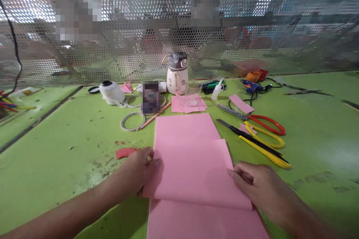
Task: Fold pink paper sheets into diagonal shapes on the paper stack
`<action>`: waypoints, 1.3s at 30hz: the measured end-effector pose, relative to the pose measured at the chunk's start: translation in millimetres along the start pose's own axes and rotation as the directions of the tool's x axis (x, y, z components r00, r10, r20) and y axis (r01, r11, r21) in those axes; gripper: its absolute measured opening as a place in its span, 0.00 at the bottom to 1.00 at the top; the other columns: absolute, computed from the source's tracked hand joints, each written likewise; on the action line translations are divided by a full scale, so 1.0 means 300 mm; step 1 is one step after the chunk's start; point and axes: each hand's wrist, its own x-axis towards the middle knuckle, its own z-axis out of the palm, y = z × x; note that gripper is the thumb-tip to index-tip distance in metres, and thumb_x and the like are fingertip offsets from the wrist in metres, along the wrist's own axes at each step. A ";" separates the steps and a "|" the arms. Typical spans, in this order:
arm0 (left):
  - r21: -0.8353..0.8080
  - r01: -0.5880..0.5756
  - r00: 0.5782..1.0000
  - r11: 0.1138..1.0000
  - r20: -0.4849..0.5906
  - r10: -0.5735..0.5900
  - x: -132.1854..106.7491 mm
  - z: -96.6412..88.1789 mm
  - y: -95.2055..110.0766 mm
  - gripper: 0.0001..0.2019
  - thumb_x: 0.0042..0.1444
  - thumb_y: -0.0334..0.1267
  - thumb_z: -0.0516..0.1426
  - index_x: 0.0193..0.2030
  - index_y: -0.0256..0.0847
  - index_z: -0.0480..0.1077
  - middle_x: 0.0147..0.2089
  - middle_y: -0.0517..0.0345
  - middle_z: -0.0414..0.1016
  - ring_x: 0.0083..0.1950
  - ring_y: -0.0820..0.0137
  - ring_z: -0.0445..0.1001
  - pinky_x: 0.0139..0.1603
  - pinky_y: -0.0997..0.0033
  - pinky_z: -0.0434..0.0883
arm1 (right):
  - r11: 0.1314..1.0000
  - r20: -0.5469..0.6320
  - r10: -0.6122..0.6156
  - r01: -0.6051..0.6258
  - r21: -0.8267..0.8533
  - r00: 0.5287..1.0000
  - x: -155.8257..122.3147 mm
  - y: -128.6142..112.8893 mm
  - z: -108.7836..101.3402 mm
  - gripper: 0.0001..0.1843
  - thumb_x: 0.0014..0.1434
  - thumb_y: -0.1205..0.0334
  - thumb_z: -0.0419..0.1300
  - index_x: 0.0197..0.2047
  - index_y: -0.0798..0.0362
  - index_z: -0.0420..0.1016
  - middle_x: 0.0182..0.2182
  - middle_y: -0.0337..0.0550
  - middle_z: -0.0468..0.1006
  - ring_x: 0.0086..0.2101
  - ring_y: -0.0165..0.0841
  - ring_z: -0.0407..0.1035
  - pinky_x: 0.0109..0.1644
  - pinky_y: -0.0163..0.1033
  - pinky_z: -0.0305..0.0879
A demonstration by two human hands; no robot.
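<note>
A large pink paper sheet [190,164] lies on the green table [56,149], its near part folded up and over toward the far side. My left hand [140,170] pinches the folded flap's left edge, fingers closed on it. My right hand [258,186] holds the flap's right edge, fingers curled onto the paper. The fold line runs between my two hands.
Red-handled scissors [263,121] and yellow-handled scissors [260,136] lie to the right, with a yellow utility knife [260,147]. Farther back stand a white bottle [177,73], a clear cup [193,95], small pink paper pieces [241,104], a glue gun [252,87], a tape roll [112,91]. A perforated metal screen [112,26] closes the back.
</note>
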 end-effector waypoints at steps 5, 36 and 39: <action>0.033 -0.029 0.999 0.999 -0.028 0.030 -0.008 -0.005 0.010 0.11 0.64 0.39 0.50 0.30 0.43 0.62 0.22 0.65 0.63 0.26 0.70 0.65 0.27 0.71 0.54 | 1.000 -0.011 0.002 -0.002 -0.028 1.000 0.000 0.000 0.004 0.20 0.62 0.47 0.45 0.22 0.48 0.53 0.18 0.35 0.60 0.21 0.31 0.52 0.27 0.38 0.45; -0.028 0.007 1.000 1.000 -0.010 -0.007 -0.003 -0.010 0.038 0.08 0.64 0.38 0.51 0.34 0.41 0.66 0.20 0.64 0.65 0.17 0.72 0.66 0.20 0.74 0.54 | 0.630 -0.038 -0.763 0.728 -0.273 0.646 0.004 -0.181 -0.052 0.34 0.66 0.40 0.55 0.66 0.54 0.67 0.65 0.56 0.68 0.65 0.53 0.59 0.66 0.63 0.59; -0.037 0.006 0.999 0.999 -0.033 -0.007 -0.012 -0.016 0.047 0.07 0.63 0.37 0.51 0.34 0.40 0.67 0.21 0.63 0.68 0.18 0.72 0.66 0.20 0.75 0.55 | 0.653 0.117 -0.710 0.712 -0.259 0.694 0.007 -0.200 -0.019 0.38 0.67 0.36 0.49 0.69 0.53 0.64 0.69 0.54 0.61 0.68 0.56 0.53 0.66 0.70 0.56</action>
